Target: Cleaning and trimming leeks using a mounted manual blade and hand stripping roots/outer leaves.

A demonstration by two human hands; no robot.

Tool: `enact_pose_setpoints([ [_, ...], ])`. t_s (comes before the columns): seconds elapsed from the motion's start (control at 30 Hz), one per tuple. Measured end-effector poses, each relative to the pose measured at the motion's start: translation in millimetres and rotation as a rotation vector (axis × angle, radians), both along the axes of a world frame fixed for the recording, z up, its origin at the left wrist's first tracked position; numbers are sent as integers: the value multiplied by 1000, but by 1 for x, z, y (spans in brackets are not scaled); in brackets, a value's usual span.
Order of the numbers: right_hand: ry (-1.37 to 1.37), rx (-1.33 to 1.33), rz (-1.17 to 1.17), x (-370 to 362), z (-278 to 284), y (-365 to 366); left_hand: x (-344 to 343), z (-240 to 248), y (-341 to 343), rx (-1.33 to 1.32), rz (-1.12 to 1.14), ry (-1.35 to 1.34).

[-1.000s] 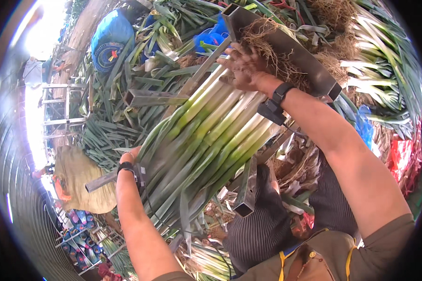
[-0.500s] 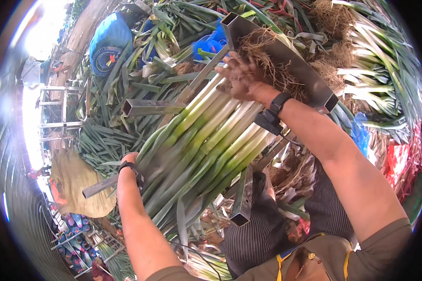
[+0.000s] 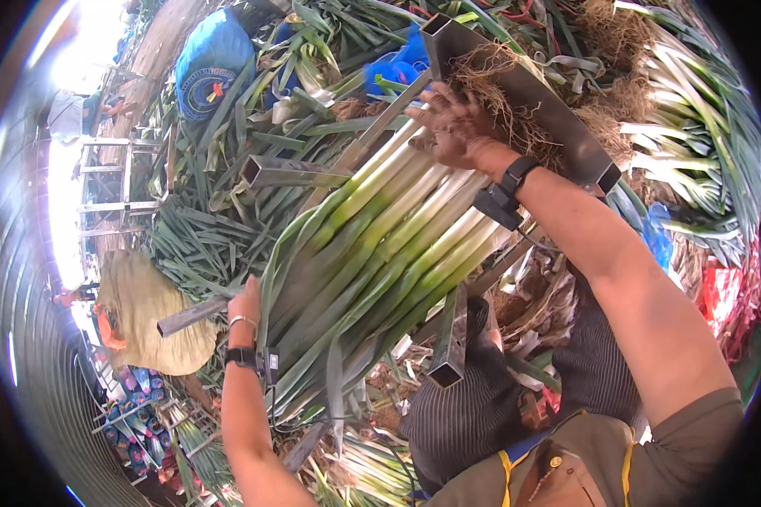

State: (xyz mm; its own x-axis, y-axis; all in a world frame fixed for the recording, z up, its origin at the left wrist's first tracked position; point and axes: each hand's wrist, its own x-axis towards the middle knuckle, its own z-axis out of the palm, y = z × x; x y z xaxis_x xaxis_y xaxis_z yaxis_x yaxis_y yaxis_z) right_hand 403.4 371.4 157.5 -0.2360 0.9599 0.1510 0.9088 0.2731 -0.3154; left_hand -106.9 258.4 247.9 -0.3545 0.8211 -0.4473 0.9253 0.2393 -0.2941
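Note:
A bundle of leeks (image 3: 397, 224) lies slanted across a metal frame, green leaves toward the lower left and white stalks toward the upper right. Its brown roots (image 3: 503, 93) are against a wide metal plate (image 3: 558, 127). My right hand (image 3: 455, 133) rests over the white stalks beside the roots, fingers spread. At the leaf side, my left hand (image 3: 245, 306) is seen edge-on beside the outer leaves and close to a square metal bar (image 3: 193, 317). Its fingers are mostly hidden. Each wrist wears a dark strap with a small device.
More leeks (image 3: 685, 127) are piled at the right, roots inward. Loose green leaves (image 3: 211, 245) heap at the left, beside a tan sack (image 3: 148, 313) and a blue bundle (image 3: 216, 68). Square tube ends (image 3: 448, 372) jut from the frame near my knees.
My left hand has shifted along the leaves' outer edge, and its wrist now shows more fully. The right hand stays over the stalks. The whole view has shifted slightly.

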Motion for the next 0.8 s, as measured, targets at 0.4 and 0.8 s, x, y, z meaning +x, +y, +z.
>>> enact_pose_setpoints([
  [0.4,68,47,21,-21,13,0,-228,18,-55,106,-273,265],
  [0.8,-83,80,-51,-14,-18,-4,134,138,-78,32,-779,-328],
])
